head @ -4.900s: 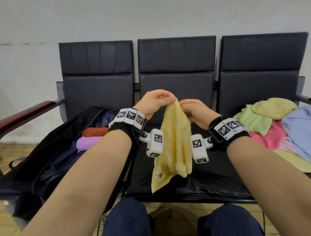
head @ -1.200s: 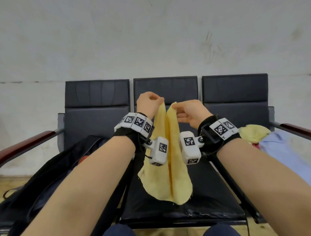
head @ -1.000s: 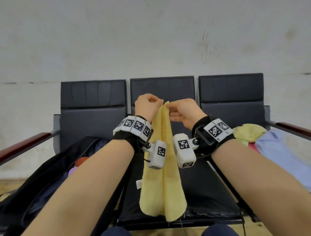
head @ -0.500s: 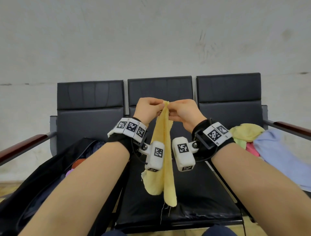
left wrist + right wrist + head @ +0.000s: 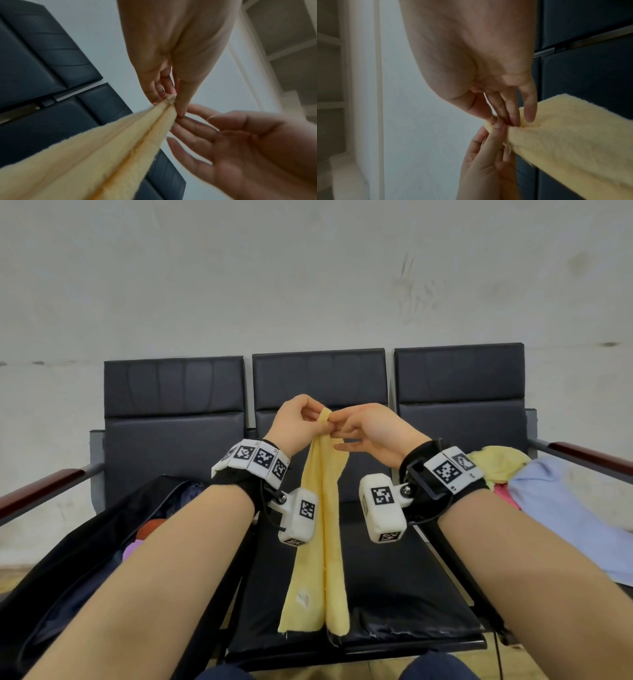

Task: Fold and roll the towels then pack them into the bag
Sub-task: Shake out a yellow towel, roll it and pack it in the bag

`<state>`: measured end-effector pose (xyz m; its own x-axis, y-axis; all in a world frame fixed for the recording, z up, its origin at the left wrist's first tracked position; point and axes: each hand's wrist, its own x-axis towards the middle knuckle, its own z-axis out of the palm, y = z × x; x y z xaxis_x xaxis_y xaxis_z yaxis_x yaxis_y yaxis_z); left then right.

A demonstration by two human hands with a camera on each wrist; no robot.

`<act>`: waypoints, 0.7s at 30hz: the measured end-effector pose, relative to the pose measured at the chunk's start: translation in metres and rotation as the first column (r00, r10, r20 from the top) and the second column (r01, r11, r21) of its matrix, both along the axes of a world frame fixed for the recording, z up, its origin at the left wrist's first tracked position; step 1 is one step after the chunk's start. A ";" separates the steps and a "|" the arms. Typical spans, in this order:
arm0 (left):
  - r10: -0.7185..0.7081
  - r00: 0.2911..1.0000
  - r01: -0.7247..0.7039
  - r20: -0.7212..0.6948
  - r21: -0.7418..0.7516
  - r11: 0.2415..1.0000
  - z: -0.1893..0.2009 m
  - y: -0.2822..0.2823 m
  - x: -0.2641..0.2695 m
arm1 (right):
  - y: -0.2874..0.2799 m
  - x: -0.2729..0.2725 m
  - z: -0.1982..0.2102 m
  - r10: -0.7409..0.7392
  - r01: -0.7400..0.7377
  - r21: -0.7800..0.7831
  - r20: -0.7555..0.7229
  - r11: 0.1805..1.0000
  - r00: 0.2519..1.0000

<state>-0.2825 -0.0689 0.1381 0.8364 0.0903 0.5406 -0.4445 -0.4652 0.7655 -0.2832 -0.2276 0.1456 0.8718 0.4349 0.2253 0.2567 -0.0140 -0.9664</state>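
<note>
Both hands are raised in front of the middle seat of a row of 3 dark padded chairs (image 5: 318,385). The left hand (image 5: 294,422) pinches the top edge of a yellow towel (image 5: 322,542) between thumb and curled fingers; the left wrist view shows the thumb pressed on the gathered corner. The right hand (image 5: 373,429) meets it at the same spot, its thumb and forefinger tips closed on the towel's top edge, while its other fingers (image 5: 188,152) spread loosely and straight below. The 2 hands are touching or nearly so at the pinch.

The towel hangs straight down from the hands as a long narrow strip, folded lengthwise with a seam-like crease down its middle. Its lower end reaches the front of the middle seat cushion; whether it rests on it cannot be told. A small white tag (image 5: 303,599) shows near the bottom left corner.

On the left seat lies an open dark bag (image 5: 78,542), with an orange roll (image 5: 152,525) and a purple roll (image 5: 132,549) visible inside its opening. On the right seat sits a loose pile of towels (image 5: 548,501): yellow, pink and a large light blue one.

A grey wall (image 5: 308,285) stands behind the chairs.
</note>
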 end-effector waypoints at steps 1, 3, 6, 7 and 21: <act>-0.019 1.000 0.019 -0.017 -0.017 1.000 0.000 0.003 0.000 | -0.002 0.001 -0.001 -0.016 0.016 -0.013 0.011 1.000 1.000; -0.050 0.998 0.047 -0.049 -0.066 0.997 -0.001 0.007 -0.001 | -0.005 0.004 -0.004 -0.071 0.076 -0.085 0.069 0.993 0.995; -0.116 0.990 0.101 -0.083 -0.167 0.981 -0.001 0.009 -0.006 | -0.005 0.014 -0.011 -0.195 0.249 -0.267 0.211 0.931 0.958; -0.132 0.987 0.112 -0.090 -0.197 0.974 -0.001 0.009 -0.007 | -0.004 0.017 -0.014 -0.195 0.261 -0.322 0.223 0.910 0.955; 0.028 0.998 -0.048 -0.055 -0.402 0.914 0.006 0.038 -0.003 | -0.025 0.039 -0.040 -0.119 0.118 -0.197 0.005 0.973 0.993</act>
